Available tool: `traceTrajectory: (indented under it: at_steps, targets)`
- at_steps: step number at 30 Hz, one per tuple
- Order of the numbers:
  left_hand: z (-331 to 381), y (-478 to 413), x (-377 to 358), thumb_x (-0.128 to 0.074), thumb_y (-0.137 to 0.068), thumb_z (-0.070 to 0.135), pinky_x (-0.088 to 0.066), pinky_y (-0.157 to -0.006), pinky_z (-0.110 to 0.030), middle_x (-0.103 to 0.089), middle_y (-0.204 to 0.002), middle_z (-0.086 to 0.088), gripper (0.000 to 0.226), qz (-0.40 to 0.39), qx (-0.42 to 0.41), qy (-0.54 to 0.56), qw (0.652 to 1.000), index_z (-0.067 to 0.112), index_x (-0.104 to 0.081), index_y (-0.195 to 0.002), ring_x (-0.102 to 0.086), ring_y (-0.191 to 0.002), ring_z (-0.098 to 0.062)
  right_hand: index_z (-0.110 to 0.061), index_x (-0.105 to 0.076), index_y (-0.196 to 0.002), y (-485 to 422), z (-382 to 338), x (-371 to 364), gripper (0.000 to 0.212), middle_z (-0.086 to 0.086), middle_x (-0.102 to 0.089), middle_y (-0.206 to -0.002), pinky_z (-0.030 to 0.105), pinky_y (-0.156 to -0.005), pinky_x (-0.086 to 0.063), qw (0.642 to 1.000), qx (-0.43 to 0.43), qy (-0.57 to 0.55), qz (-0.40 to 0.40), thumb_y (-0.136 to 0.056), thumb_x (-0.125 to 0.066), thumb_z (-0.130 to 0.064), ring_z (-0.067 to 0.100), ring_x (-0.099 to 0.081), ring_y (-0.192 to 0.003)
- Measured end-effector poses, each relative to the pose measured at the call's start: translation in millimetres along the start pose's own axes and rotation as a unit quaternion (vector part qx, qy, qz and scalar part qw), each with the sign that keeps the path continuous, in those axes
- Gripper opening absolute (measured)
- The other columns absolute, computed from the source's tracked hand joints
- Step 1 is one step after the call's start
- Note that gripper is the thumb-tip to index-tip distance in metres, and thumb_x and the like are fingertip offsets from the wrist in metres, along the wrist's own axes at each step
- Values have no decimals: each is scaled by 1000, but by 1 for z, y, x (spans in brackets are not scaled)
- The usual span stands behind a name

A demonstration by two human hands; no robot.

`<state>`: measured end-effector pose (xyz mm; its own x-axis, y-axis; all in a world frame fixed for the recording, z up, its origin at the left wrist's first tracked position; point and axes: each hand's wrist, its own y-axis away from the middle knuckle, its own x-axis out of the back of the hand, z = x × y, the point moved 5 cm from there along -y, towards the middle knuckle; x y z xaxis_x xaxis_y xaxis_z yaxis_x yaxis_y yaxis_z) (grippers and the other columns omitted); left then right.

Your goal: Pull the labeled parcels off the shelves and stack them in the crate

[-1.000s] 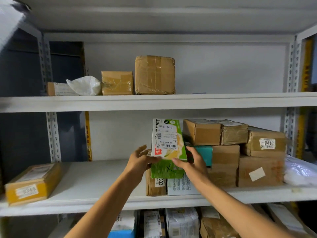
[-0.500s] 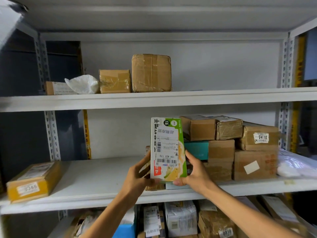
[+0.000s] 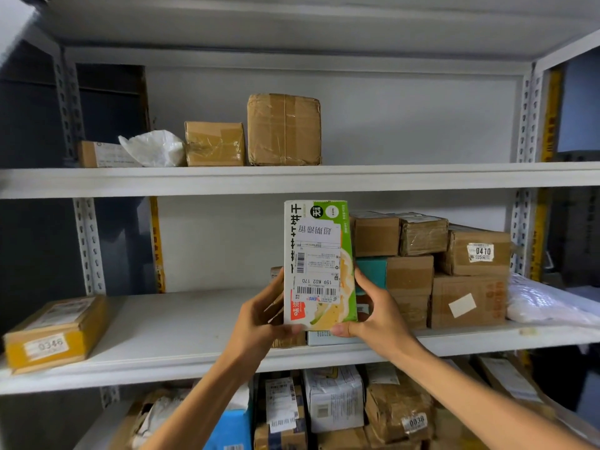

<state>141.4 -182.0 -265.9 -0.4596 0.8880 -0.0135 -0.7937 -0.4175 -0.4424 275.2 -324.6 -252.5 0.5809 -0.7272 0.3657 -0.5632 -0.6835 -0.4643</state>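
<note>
Before middle shelf (image 3: 181,326): green parcel (image 3: 319,264) upright, label inverted, gripped by left hand (image 3: 259,323), right hand (image 3: 376,316).

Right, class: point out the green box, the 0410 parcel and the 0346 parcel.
green box (image 3: 319,264), head view, its white label.
0410 parcel (image 3: 480,253), head view, its sticker.
0346 parcel (image 3: 45,347), head view, its sticker.

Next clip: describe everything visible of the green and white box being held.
The green and white box is a flat printed carton, seemingly cardboard, held upright facing the camera, its print upside down. A white shipping label with barcodes covers much of its face. The left hand grips its lower left edge, the right hand its lower right, in front of the middle shelf.
</note>
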Motion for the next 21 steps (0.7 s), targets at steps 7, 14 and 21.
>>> traceTrajectory:
  at_steps: [7, 14, 21]
  targets:
    - [-3, 5, -31, -67, -68, -26, -58, -81, -34, -64, -129, 3, 95, -18, -13, 7, 1000, 25, -41, -143, -64, -114, -18, -19, -23, -152, 22, 4, 27, 112, -21, -36, -138, -1, -90, -31, 1000, -3, 15, 21, -62, -87, 1, -3, -28, -131]
    - [-21, 5, -103, -59, -73, -29, -56, -87, -32, -64, -128, 13, 93, -81, -27, 37, 996, 28, -40, -143, -58, -121, -7, -38, -23, -148, 72, 28, 84, 106, -24, -31, -143, 33, -117, -24, 994, -44, 12, 99, -69, -81, 3, -1, -23, -137]
    - [-45, 0, -241, -60, -72, -28, -56, -84, -26, -63, -123, 24, 92, -231, -33, 75, 969, 31, -38, -139, -58, -117, 1, -45, -29, -146, 168, 49, 180, 112, -31, -48, -137, 38, -110, -40, 965, -92, 61, 236, -65, -81, 12, -1, -45, -130]
